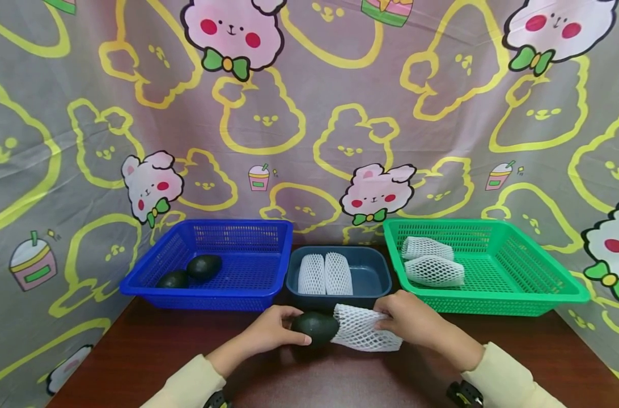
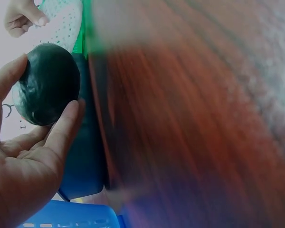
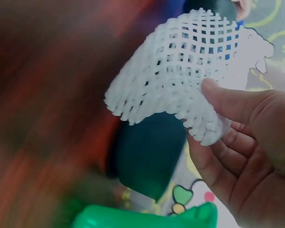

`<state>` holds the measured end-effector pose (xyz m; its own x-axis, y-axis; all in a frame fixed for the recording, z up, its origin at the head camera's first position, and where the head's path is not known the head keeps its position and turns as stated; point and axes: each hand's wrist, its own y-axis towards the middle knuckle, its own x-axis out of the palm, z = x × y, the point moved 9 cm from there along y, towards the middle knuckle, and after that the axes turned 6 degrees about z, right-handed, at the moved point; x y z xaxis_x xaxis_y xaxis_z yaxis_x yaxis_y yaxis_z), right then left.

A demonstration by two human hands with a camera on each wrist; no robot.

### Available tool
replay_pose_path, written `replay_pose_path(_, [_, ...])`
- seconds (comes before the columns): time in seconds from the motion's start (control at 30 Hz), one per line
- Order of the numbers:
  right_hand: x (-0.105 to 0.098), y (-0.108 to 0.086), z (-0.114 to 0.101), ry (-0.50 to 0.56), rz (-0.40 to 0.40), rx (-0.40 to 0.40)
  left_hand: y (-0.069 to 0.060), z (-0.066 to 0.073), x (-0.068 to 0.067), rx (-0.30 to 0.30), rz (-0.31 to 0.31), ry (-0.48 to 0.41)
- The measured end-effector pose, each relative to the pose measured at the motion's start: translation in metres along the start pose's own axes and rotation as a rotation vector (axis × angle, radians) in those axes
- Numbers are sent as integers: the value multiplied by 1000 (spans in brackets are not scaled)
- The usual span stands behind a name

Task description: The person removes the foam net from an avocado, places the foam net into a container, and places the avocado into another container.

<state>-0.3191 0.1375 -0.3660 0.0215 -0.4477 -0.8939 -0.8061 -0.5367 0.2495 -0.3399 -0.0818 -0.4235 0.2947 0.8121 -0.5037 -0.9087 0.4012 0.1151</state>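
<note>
My left hand (image 1: pixel 271 330) grips a dark green avocado (image 1: pixel 317 327) between thumb and fingers, above the near part of the table. In the left wrist view the avocado (image 2: pixel 50 83) is bare on the side shown. My right hand (image 1: pixel 414 320) pinches a white foam net sleeve (image 1: pixel 365 328) by its edge, thumb on one side and fingers on the other. One end of the sleeve meets the avocado's right tip. In the right wrist view the sleeve's near end (image 3: pixel 166 90) gapes, with its mesh spread out.
A blue basket (image 1: pixel 281 255) at the left holds two avocados (image 1: pixel 204 267). In the middle, a dark blue-grey tray (image 1: pixel 373 277) contains two white net-sleeved pieces (image 1: pixel 312 274). The green basket (image 1: pixel 524 289) at the right has two white foam sleeves (image 1: pixel 434 271). A patterned cloth (image 1: pixel 309 113) hangs behind them.
</note>
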Motion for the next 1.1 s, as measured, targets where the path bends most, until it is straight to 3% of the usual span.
replay_pose_path(0.23, [-28, -4, 0, -44, 54, 48, -2, 4, -6, 1, 13, -19])
replay_pose_path(0.43, [-49, -2, -1, -37, 100, 58, -3, 5, -9, 0, 27, -11])
replay_pose_path(0.57, [-59, 2, 0, -26, 131, 108, -3, 4, -9, 3, 26, -12])
replay_pose_path(0.9, [-68, 13, 5, -36, 253, 202, -5, 3, -8, 8, 20, -35])
replay_pose_path(1.1, [-74, 21, 10, -42, 376, 286, -6, 3, -9, 7, 20, -39])
